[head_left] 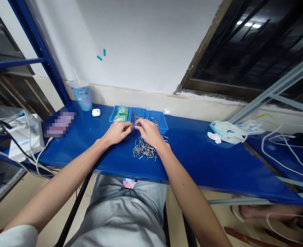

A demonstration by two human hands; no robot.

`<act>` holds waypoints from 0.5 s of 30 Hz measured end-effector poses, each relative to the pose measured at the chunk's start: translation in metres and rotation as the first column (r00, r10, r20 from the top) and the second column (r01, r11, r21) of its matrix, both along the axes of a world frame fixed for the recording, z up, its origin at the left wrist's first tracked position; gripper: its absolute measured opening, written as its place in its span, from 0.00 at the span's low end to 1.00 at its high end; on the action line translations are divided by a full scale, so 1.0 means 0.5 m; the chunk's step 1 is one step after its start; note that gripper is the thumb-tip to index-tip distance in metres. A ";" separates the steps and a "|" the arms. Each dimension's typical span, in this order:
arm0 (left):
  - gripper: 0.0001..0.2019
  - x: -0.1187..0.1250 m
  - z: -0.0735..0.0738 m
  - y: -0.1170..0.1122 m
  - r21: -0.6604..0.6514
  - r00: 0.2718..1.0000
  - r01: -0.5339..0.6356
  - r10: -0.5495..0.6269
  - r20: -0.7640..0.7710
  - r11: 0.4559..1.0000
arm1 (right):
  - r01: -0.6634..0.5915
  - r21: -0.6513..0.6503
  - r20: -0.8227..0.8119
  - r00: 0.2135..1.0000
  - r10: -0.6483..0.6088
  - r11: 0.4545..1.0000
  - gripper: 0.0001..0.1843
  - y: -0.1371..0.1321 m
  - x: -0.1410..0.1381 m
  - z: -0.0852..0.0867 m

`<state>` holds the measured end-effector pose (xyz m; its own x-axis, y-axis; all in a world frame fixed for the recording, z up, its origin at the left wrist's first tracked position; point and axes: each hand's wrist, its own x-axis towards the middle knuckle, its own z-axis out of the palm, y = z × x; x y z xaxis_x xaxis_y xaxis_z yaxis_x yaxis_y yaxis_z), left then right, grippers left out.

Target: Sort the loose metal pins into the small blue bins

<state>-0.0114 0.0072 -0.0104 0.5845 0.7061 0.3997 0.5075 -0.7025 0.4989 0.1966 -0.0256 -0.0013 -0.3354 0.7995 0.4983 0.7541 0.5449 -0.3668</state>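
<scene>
A white wall [141, 41] fills 12 o'clock, with two small teal marks [101, 55] on it and a beige ledge [130, 97] along its foot. At 2 o'clock, a dark window [244, 61] in a brown wooden frame [205, 44] shows a bright light [247, 24]. A blue metal post [38, 44] rises at 11 o'clock, a grey metal rail [275, 85] slants at 3 o'clock, and a blue bench [200, 154] spans the middle above a beige floor [45, 206] at 7 o'clock.

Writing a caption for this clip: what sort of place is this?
Probably a small, simple workshop or parts-sorting station: there is a long blue workbench, a blue compartment tray, and a heap of loose metal fasteners on the bench.
</scene>
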 end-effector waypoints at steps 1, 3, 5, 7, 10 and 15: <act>0.17 0.000 0.000 0.000 -0.002 1.000 0.001 -0.001 0.000 1.000 | 0.009 0.012 0.013 1.000 -0.009 1.000 0.06 0.000 0.000 0.000; 0.17 0.001 0.000 -0.001 -0.006 1.000 0.001 -0.001 -0.001 1.000 | 0.016 0.031 0.036 0.999 -0.018 0.999 0.10 0.001 0.000 -0.001; 0.17 0.002 0.000 -0.001 -0.007 1.000 -0.001 0.001 0.000 1.000 | -0.007 0.037 0.037 0.999 0.006 0.999 0.12 0.003 0.002 -0.002; 0.17 0.002 -0.001 -0.001 -0.006 1.000 -0.002 0.002 0.004 1.000 | -0.046 0.040 0.021 0.999 0.045 0.998 0.09 0.005 0.003 -0.002; 0.16 0.001 -0.003 0.001 -0.001 1.000 -0.003 0.003 0.009 1.000 | -0.052 0.046 0.018 0.999 0.051 0.998 0.06 0.005 0.004 0.000; 0.17 0.001 -0.004 0.001 -0.004 1.000 0.006 -0.006 0.011 1.000 | -0.037 0.038 0.045 0.998 0.035 0.999 0.12 0.005 0.003 0.000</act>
<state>-0.0110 0.0079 -0.0122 0.5842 0.7044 0.4031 0.4979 -0.7033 0.5074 0.1982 -0.0231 -0.0013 -0.3856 0.7672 0.5126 0.7488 0.5848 -0.3119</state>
